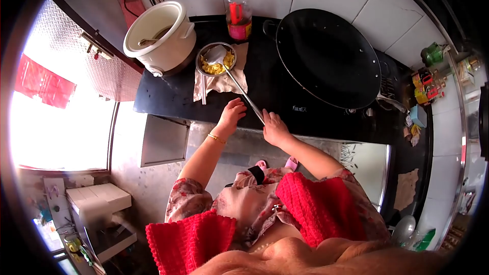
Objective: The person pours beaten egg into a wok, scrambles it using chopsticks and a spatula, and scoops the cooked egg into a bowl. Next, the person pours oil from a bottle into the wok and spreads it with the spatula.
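My right hand (275, 129) is closed around the end of a long-handled metal spatula (238, 83). The spatula's head rests in a small metal bowl (199, 68), over yellow food that looks like scrambled egg (213, 67). My left hand (232, 116) is held at the counter's front edge, left of the spatula handle, its fingers loosely bent and apart with nothing in them. Under the bowl lies a beige cloth (233, 81). A thin pale strip (204, 90), perhaps chopsticks or a handle, sticks out below the bowl.
A large black wok (326, 56) sits on the stove to the right. Behind the bowl stands a bottle (238, 18) of dark liquid. To the left is a white electric pot (165, 43) with a spoon inside. Condiments (428, 86) line the right wall.
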Motion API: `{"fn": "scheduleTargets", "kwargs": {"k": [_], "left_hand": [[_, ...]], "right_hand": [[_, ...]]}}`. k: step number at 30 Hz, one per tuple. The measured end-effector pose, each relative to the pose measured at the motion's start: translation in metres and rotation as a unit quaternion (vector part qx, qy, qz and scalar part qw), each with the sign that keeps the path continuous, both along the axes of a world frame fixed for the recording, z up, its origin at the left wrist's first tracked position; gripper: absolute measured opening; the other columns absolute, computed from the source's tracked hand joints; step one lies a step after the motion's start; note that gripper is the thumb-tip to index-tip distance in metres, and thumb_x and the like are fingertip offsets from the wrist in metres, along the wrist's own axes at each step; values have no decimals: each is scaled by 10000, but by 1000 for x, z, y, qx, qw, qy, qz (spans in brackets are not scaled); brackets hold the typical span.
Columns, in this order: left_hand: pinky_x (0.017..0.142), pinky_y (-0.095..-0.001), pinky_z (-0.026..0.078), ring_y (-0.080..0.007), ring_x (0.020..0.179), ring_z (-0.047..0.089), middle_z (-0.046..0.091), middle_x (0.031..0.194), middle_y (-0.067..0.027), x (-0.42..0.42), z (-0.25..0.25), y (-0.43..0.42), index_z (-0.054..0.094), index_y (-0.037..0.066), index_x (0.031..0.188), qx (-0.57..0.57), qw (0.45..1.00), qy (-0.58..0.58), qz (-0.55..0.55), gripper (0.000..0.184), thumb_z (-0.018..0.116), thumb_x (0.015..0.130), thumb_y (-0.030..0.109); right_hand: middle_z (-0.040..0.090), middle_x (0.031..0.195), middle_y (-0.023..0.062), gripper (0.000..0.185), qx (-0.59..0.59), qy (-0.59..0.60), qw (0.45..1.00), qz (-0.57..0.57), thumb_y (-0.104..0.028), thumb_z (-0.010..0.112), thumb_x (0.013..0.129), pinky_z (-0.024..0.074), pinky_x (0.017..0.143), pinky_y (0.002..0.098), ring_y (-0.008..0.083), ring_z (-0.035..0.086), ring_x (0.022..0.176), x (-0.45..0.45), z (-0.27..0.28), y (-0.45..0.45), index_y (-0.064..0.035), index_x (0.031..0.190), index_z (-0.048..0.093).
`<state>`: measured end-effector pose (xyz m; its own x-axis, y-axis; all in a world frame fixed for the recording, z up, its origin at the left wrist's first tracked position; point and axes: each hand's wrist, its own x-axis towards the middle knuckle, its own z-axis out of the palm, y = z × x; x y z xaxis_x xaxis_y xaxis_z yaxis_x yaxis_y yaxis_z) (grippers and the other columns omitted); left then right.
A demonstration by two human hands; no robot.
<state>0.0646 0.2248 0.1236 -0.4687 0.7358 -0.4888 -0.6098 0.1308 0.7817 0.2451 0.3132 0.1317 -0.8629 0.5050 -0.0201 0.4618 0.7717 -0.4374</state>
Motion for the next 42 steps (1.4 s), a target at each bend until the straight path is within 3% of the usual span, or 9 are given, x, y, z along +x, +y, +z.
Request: {"fn": "scheduleTargets", "kwargs": {"k": [7, 14, 18, 21, 23, 26, 31, 35, 42], "left_hand": [[838, -338, 484, -243, 1029, 565, 510, 1202, -142, 2, 12, 7, 404, -1, 1289, -41, 998, 37, -11, 465, 534, 852, 87], [730, -291, 482, -174, 882, 589, 584, 1000, -85, -23, 60, 28, 467, -6, 1207, -26, 989, 145, 14, 402, 538, 824, 97], [765, -315, 486, -183, 885, 575, 580, 990, -82, -45, 106, 66, 502, -2, 1182, -11, 966, 254, 44, 401, 561, 796, 93], [756, -310, 472, -168, 878, 564, 577, 992, -72, -86, 106, 104, 496, -2, 1189, 3, 945, 322, 54, 421, 579, 791, 104], [740, -301, 460, -165, 876, 550, 574, 1005, -71, -98, 120, 130, 466, 12, 1233, -1, 940, 331, 83, 475, 588, 786, 119], [695, -263, 472, -148, 857, 569, 606, 970, -88, -128, 129, 169, 497, -19, 1209, -43, 928, 357, 98, 481, 634, 768, 117], [736, -295, 492, -184, 842, 615, 643, 928, -125, -166, 134, 231, 588, -51, 1066, -62, 891, 435, 117, 436, 644, 680, 145], [667, -315, 514, -199, 752, 643, 655, 845, -153, -233, 87, 273, 611, -73, 980, -57, 885, 457, 66, 406, 631, 650, 164], [727, -286, 478, -162, 828, 597, 630, 906, -98, -233, 93, 279, 595, -36, 1015, 7, 934, 357, 14, 335, 620, 744, 158]], "right_hand": [[507, 1027, 196, 585, -30, 86, 996, 22, -79, 592, 750, 459, 800, 438, 355, 516, 960, 33, 22, 6, 36, 1283, 380], [569, 850, 54, 360, -239, 130, 960, 60, -84, 619, 812, 456, 572, 260, 121, 527, 615, 149, 40, 39, -54, 1162, 545], [627, 799, 69, 346, -443, 93, 889, -61, -162, 630, 811, 476, 635, 290, 131, 585, 706, 249, -27, 61, -25, 1121, 562], [622, 774, 52, 314, -500, 13, 827, -256, -147, 596, 803, 471, 615, 280, 122, 573, 667, 324, -85, 68, -27, 1093, 587], [603, 758, 40, 302, -497, 30, 834, -237, -129, 556, 804, 455, 571, 282, 127, 553, 623, 357, -90, 66, -37, 1090, 595], [589, 763, 40, 318, -472, 30, 837, -276, -110, 517, 808, 425, 515, 290, 140, 529, 584, 382, -61, 51, -55, 1112, 593], [609, 807, 74, 341, -495, 121, 665, -546, -107, 514, 819, 412, 488, 286, 153, 541, 583, 378, -38, 4, -39, 1148, 573], [628, 839, 97, 343, -437, 140, 704, -541, -128, 511, 841, 430, 501, 287, 162, 561, 602, 344, 3, -38, -19, 1163, 558], [631, 848, 101, 338, -477, 194, 627, -585, -147, 510, 853, 445, 522, 280, 162, 578, 630, 309, 13, -67, -21, 1164, 551]]}}
